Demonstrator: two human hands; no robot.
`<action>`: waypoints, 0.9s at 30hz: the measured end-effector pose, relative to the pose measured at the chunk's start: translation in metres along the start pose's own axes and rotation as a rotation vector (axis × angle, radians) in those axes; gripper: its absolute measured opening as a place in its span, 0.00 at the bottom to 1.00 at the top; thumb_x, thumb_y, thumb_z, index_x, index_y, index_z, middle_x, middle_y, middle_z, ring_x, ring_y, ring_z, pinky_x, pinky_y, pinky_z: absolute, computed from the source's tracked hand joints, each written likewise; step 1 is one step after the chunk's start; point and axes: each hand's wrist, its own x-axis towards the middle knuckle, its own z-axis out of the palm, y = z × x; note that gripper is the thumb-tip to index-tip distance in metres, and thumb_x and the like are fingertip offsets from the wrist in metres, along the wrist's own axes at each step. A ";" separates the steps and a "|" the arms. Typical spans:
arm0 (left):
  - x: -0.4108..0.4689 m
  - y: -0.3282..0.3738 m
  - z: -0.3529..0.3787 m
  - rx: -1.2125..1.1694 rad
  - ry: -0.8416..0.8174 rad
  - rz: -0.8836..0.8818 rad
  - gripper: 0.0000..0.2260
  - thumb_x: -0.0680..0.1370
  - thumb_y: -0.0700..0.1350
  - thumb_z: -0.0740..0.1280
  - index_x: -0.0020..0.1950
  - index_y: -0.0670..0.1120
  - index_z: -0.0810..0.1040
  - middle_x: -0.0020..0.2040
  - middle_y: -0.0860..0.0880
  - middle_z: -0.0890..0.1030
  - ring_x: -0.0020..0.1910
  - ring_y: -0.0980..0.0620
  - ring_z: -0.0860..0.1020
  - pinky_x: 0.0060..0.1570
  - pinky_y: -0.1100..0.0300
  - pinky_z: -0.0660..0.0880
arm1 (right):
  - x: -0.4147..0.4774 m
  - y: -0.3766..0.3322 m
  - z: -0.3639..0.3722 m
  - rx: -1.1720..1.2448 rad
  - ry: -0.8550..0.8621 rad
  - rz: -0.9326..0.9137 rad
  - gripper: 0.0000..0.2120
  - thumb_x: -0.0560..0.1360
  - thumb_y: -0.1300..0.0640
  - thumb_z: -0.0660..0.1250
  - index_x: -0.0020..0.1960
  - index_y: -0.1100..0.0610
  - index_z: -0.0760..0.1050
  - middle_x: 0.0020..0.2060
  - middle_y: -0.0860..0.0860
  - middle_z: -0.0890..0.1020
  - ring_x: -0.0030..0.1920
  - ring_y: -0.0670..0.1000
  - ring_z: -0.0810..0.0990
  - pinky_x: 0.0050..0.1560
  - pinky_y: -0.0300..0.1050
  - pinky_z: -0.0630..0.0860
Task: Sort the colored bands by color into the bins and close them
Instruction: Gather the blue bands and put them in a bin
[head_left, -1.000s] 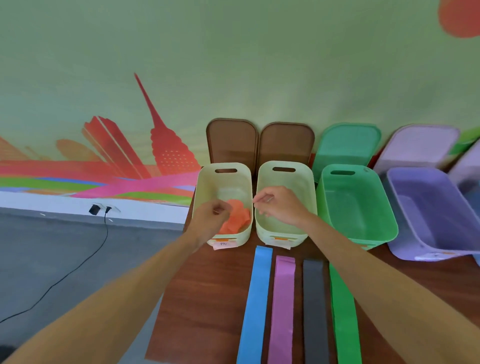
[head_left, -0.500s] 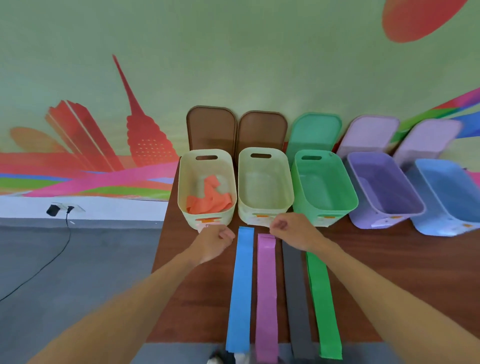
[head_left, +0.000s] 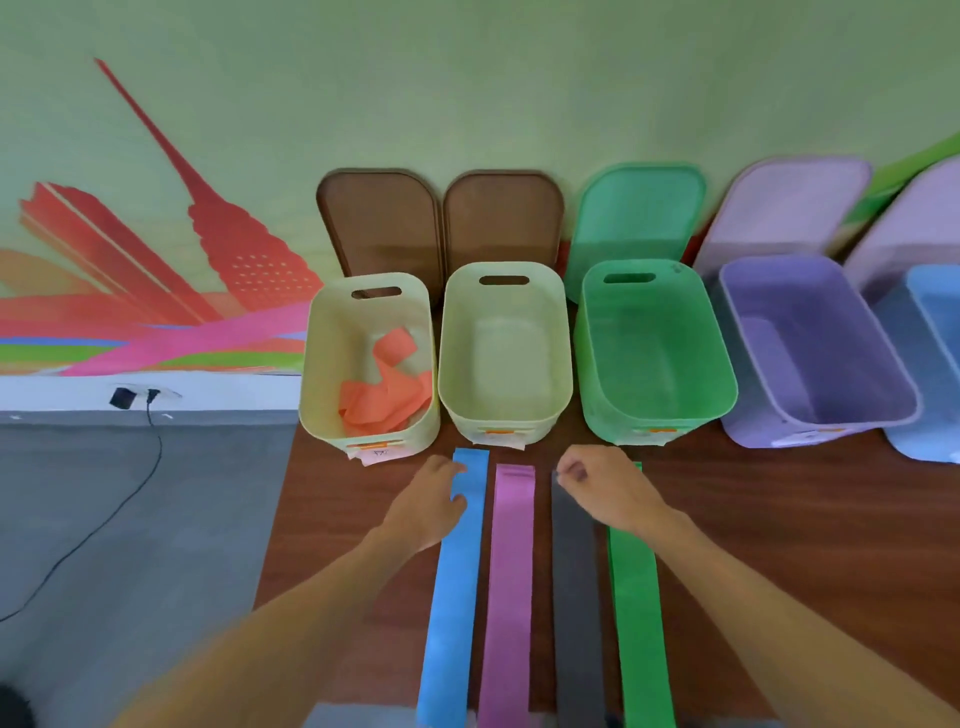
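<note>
From my remote seat I see a green wall with a bright mural, and a brown wooden table (head_left: 779, 519) pushed against it. I take the empty cream bin (head_left: 501, 431) as my landmark.

Four bands lie flat and side by side on the table, on the near side of that bin. The pink band (head_left: 509, 587) is straight in front of it, the blue band (head_left: 457, 597) a little left, the grey band (head_left: 574, 597) a little right and the green band (head_left: 636, 613) further right. The orange band (head_left: 387, 395) lies crumpled in the second cream bin (head_left: 317, 364), just left of my landmark.

The left hand (head_left: 428, 504) touches the left edge of the blue band with fingertip and thumb. I cannot tell whether it has actually gripped the band. The right hand (head_left: 605, 493) has its fingers curled and pinches the far end of the grey band, covering the top of the green one.

Right of the landmark stand the green bin (head_left: 649, 426), the purple bin (head_left: 753, 426) and the blue bin (head_left: 930, 447), all open. Behind it, lids lean on the wall: two brown lids (head_left: 382, 223), a green lid (head_left: 636, 208) and lilac lids (head_left: 784, 208). Far left of it, a plug and cable (head_left: 124, 397) sit by the grey floor.
</note>
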 end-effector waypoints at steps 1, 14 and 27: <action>0.004 0.002 0.004 0.035 -0.004 0.007 0.24 0.77 0.42 0.62 0.73 0.43 0.64 0.73 0.44 0.61 0.70 0.46 0.65 0.69 0.58 0.61 | 0.004 0.006 0.000 0.007 -0.006 -0.012 0.05 0.75 0.56 0.65 0.48 0.53 0.79 0.45 0.48 0.83 0.46 0.48 0.80 0.51 0.49 0.78; 0.036 0.005 0.034 0.241 0.084 -0.039 0.24 0.77 0.43 0.62 0.72 0.43 0.62 0.67 0.43 0.63 0.64 0.42 0.66 0.63 0.49 0.69 | 0.032 0.042 0.013 0.045 -0.087 -0.043 0.06 0.75 0.54 0.67 0.50 0.52 0.80 0.45 0.46 0.84 0.46 0.46 0.81 0.50 0.49 0.80; 0.034 0.004 0.030 0.094 0.175 -0.043 0.05 0.77 0.40 0.64 0.52 0.44 0.75 0.54 0.45 0.72 0.47 0.41 0.76 0.43 0.47 0.74 | 0.023 0.021 0.024 0.021 -0.032 -0.015 0.06 0.75 0.55 0.66 0.49 0.52 0.80 0.44 0.47 0.84 0.46 0.48 0.82 0.48 0.49 0.79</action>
